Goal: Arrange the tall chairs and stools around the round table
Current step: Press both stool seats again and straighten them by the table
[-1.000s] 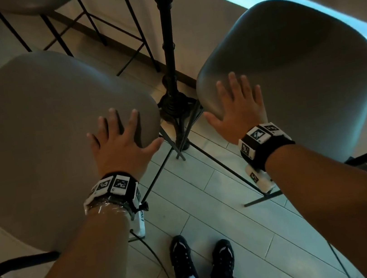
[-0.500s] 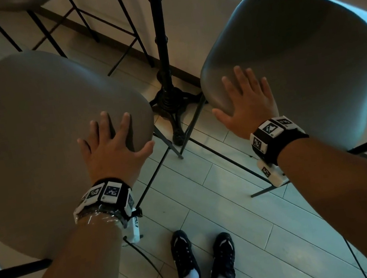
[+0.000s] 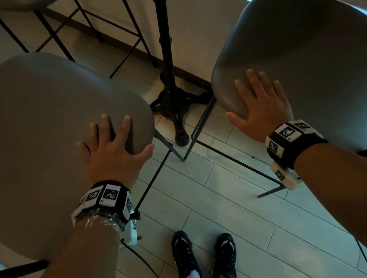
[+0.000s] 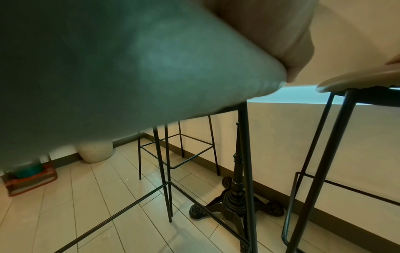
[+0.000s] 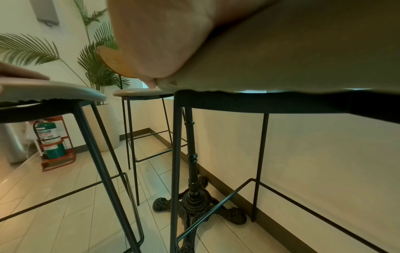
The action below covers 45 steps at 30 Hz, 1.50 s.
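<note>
Stools, two, tall, padded seats on thin black wire legs, are standing either side of the table's pedestal.

Left stool (image 3: 42, 141): you are resting your left hand (image 3: 111, 154) on its right corner, palm down, fingers (image 3: 125, 126) spread and nearly straight, thumb hooking over the edge nearest the post. The seat is reaching away from your fingers to the left and forward. Covering: matte grey-beige, smooth, with rounded corners and a soft rolled edge, as the left wrist view is showing.

Table pedestal (image 3: 168, 53): black turned column on an ornate cast tripod foot, standing on pale floor planks (image 3: 223, 204) close against the wall skirting, between the two seats and straight ahead of you. The round top is not showing in any view.

Right stool (image 3: 305, 66): you are laying your right hand (image 3: 262, 108) flat on its left near corner, fingers straight and slightly fanned, gripping nothing. The seat is extending away to the right. Same covering, looking darker in shade; wire footrest below.

Judgement: both seats are sitting just beside the pedestal, one hand serving each equally, so any remaining move would be a push forward toward the column.

Further back, left: a third stool (image 5: 140, 92).
</note>
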{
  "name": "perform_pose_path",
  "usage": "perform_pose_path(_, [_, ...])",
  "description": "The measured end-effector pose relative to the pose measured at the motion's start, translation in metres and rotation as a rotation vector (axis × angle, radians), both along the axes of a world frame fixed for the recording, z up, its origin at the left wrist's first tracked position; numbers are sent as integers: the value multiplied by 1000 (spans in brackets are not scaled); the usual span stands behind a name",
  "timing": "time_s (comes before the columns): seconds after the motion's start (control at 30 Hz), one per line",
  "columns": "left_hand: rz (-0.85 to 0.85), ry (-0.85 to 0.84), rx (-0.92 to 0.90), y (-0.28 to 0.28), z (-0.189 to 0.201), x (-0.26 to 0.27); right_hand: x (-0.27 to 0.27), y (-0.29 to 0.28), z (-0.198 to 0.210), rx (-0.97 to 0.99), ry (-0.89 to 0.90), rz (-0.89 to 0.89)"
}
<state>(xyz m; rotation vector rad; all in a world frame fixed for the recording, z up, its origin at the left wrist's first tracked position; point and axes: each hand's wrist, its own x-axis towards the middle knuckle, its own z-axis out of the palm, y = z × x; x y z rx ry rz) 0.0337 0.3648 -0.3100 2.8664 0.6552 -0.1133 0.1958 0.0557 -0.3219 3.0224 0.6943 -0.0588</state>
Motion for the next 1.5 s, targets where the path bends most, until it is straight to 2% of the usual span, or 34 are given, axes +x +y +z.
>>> perform_pose_path(0.27, [28,-8,20,2,-1,25,-2,1,-1,-11,-5,-14])
perform_pose_path(0.83, [19,-58,15,-12,-6,13,29,-8,19,-12,20,-21])
perform_pose_path(1.07, [4,-52,14,-7,-4,11,-1,2,2,-20,17,-1])
perform_pose_path(1.5, [-7,-33,5,-5,-1,4,-14,0,-1,17,-5,-63])
